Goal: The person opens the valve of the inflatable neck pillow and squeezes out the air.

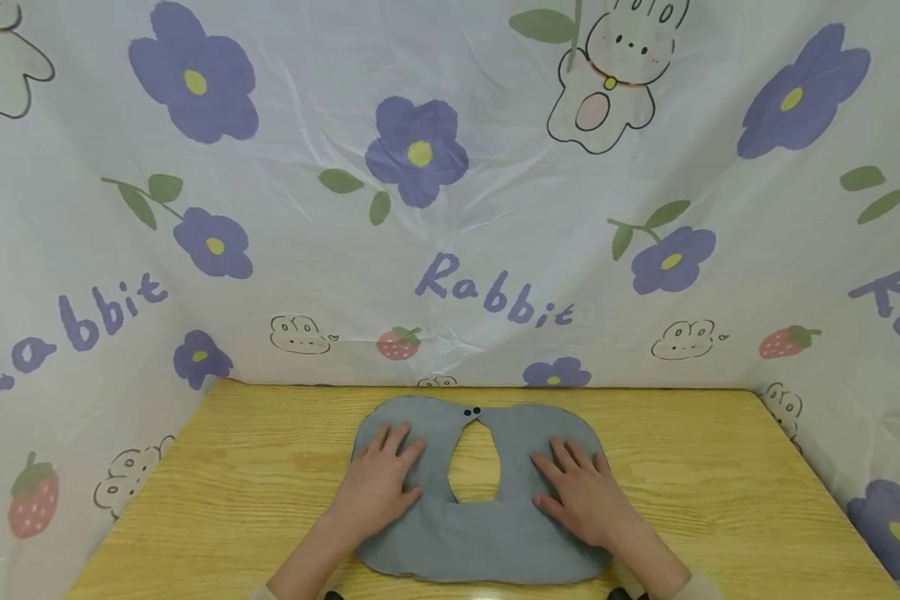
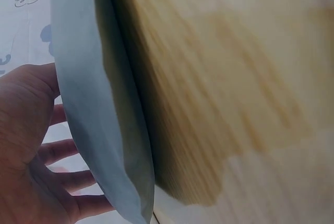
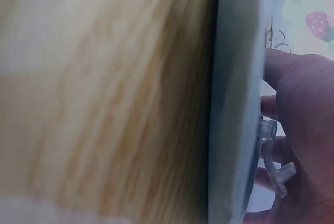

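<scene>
A grey-blue inflatable neck pillow (image 1: pixel 480 542) lies flat on the wooden table, its teardrop opening in the middle and two black snaps (image 1: pixel 472 412) together at the far edge. On its left half rests my left hand (image 1: pixel 378 483), fingers spread and fairly straight. My right hand (image 1: pixel 581 492) lies the same way on the right half. The left wrist view shows the left fingers (image 2: pixel 78 179) against the pillow's face. In the right wrist view a clear plastic valve (image 3: pixel 269 153) sticks out of the pillow near the right hand's fingers, which are partly hidden.
The wood-grain table (image 1: pixel 255 467) extends to both sides of the pillow. A white cloth (image 1: pixel 480 217) printed with rabbits, purple flowers and strawberries hangs behind the table and along both sides. Small dark objects (image 1: pixel 619 594) show at the bottom edge beside the wrists.
</scene>
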`<state>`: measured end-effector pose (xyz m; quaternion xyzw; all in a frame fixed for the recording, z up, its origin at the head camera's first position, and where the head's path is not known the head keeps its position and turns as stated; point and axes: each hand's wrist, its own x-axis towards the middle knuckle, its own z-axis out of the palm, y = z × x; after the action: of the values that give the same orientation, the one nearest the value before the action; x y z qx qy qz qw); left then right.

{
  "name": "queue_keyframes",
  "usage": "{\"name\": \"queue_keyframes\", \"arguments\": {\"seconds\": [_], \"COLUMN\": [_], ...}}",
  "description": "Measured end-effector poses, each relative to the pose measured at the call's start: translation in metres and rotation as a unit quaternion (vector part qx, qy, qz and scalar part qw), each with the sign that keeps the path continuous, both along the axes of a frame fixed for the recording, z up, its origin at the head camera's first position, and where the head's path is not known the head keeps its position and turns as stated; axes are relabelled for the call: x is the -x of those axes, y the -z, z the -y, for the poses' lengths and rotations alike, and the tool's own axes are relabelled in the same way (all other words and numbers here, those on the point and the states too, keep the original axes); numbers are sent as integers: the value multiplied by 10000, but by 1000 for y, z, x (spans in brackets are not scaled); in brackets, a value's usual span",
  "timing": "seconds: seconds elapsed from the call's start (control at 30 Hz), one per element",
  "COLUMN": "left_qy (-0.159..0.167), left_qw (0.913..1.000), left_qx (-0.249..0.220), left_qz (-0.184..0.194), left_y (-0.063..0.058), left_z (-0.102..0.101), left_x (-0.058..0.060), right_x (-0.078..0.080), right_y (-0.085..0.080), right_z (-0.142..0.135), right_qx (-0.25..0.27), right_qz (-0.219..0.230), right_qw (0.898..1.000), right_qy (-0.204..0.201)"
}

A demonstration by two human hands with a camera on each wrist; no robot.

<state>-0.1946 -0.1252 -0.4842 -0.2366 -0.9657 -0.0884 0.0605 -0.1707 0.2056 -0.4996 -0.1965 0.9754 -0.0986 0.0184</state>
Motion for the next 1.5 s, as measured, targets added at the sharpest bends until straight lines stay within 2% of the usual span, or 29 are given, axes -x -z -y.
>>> {"name": "queue_keyframes", "arguments": {"seconds": [0.23,0.37,0.57,0.73,0.87,1.1,1.23,1.5], "left_qy": [365,515,719,870,938,896,887,864], "left_qw": [9986,9980,9959,9942,9928,9899,9874,9861], "left_qx": [355,354,544,585,587,642,600,481], "left_qz": [-131,-112,-62,253,465,887,1164,1332], "left_y": [-3,-6,-11,-14,-10,0,0,-1], "left_z": [6,9,12,12,12,14,15,15], "left_x": [-10,-19,-32,-44,-50,-53,-55,-57], "right_x": [-7,-12,-21,-28,-30,-30,-29,-29], "right_y": [-4,-6,-6,-3,0,2,5,9], "right_z": [-2,-3,-5,-7,-8,-8,-9,-10], "right_qx": [306,331,312,338,373,560,654,722], "right_qz": [-41,-74,171,451,501,807,957,908], "right_qw": [9995,9994,9993,9984,9980,9952,9932,9932], "right_qy": [2,-8,-64,-24,-25,-56,-72,-138]}}
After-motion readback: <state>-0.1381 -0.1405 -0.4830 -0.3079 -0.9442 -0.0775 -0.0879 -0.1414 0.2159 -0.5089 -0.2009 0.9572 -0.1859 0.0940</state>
